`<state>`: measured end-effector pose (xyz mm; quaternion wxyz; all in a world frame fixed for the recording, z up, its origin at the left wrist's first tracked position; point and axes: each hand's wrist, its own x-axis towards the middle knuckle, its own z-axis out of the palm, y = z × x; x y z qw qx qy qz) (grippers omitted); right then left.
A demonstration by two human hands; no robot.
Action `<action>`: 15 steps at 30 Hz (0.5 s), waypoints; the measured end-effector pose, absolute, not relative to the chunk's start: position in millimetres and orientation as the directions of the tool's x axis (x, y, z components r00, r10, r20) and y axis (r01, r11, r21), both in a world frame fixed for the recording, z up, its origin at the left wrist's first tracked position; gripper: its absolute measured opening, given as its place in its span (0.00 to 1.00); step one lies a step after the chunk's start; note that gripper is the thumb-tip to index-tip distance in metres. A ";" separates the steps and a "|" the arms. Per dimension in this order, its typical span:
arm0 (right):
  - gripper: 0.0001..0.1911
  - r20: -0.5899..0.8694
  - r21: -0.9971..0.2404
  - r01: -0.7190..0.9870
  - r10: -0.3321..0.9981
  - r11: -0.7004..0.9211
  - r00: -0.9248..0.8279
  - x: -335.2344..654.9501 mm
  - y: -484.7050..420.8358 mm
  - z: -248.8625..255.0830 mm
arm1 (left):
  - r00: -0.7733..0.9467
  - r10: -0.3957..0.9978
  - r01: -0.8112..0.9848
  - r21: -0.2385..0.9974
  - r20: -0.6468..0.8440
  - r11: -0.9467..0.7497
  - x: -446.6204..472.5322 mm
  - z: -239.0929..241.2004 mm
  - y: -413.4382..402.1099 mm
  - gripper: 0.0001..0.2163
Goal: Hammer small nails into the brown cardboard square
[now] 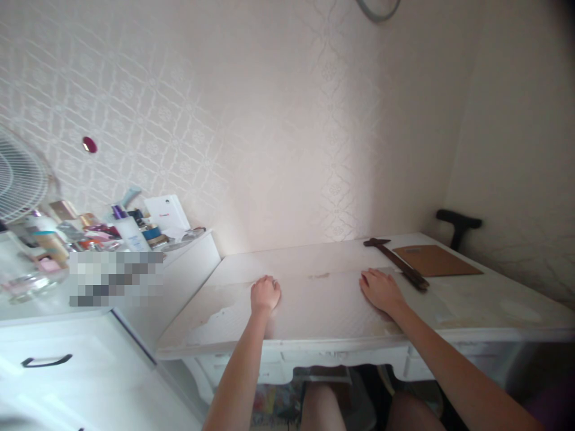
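My left hand (266,293) rests on the worn white desk (314,311), its fingers curled under in a loose fist with a ring on one of them. Nothing shows in it. Farther right, my right hand (381,290) lies palm down on the same desk top, fingers slightly bent, nothing in its grasp. Just beyond it, nearest to that hand, lies a hammer (399,261) with a dark head at the back and a worn wooden handle pointing towards me. A brown clipboard (438,260) lies flat beside the hammer.
On the left, a white drawer cabinet (67,341) carries bottles, jars and a white box (167,214). A fan (20,176) stands behind them. A black T-shaped handle (458,224) rises behind the desk's right edge. Patterned wallpaper (278,131) covers the wall behind.
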<state>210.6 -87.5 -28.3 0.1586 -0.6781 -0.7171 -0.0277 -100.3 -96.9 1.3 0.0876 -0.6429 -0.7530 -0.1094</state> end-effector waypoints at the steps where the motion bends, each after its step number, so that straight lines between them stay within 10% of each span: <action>1: 0.20 0.265 -0.175 0.981 0.964 0.078 -0.030 210.6 -87.5 -28.3 | -0.157 0.950 0.988 0.051 0.272 0.149 -100.4 1.4 -96.9 0.15; 15: 0.20 0.263 -0.162 0.984 0.964 0.076 -0.031 210.4 -87.9 -27.7 | -0.151 0.948 0.989 0.046 0.281 0.144 -100.6 1.3 -97.3 0.15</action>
